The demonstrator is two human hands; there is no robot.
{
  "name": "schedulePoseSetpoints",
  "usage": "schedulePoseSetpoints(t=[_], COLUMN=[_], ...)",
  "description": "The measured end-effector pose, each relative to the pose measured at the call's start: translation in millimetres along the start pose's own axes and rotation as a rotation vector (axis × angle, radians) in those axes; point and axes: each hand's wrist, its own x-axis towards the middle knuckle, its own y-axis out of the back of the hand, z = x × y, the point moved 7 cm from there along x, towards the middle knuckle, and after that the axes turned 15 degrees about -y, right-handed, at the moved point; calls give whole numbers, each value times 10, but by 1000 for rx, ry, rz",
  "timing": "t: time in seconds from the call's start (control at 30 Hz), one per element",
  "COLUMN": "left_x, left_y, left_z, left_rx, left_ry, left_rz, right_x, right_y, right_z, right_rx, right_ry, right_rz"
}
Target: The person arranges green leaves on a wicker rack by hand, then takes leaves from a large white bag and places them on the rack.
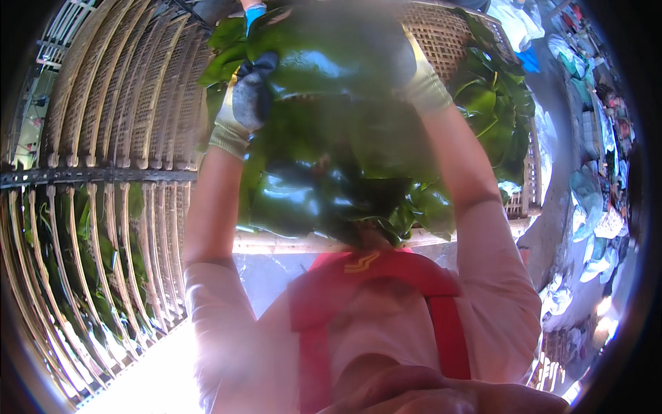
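Large, glossy dark-green leaf-like sheets [345,138] lie in a layered pile in front of me, over a woven bamboo tray [441,38]. My left hand [249,95], in a white knit glove with a grey-blue coating, has its fingers curled at the upper left edge of a broad sheet and grips it. My right hand [407,69], gloved alike, is at the upper right edge of the same sheet. A hazy smear covers its fingers, so their hold is not visible. The near sheets hang close to the tray's front edge.
Slatted bamboo racks [117,90] stand on the left, with more green leaves [89,241] behind the lower slats. Another person's hand with a blue cuff [254,12] shows at the top. Plastic bags and bundles [596,200] line the right side.
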Motion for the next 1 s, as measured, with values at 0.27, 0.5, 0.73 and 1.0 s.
schedulePoseSetpoints(t=[0.27, 0.5, 0.73, 1.0], left_x=[588, 509, 182, 73], left_y=[130, 924, -72, -1448], left_z=[-746, -1901, -961, -2090], left_rx=[146, 377, 1454, 362], left_ry=[7, 346, 90, 272], left_rz=[189, 345, -27, -76], right_x=[407, -172, -1917, -1826], right_y=[-290, -992, 478, 376], right_z=[948, 2113, 1256, 2978], right_rx=[-294, -655, 199, 169], right_ry=[-162, -245, -553, -933], right_rz=[-108, -127, 230, 144])
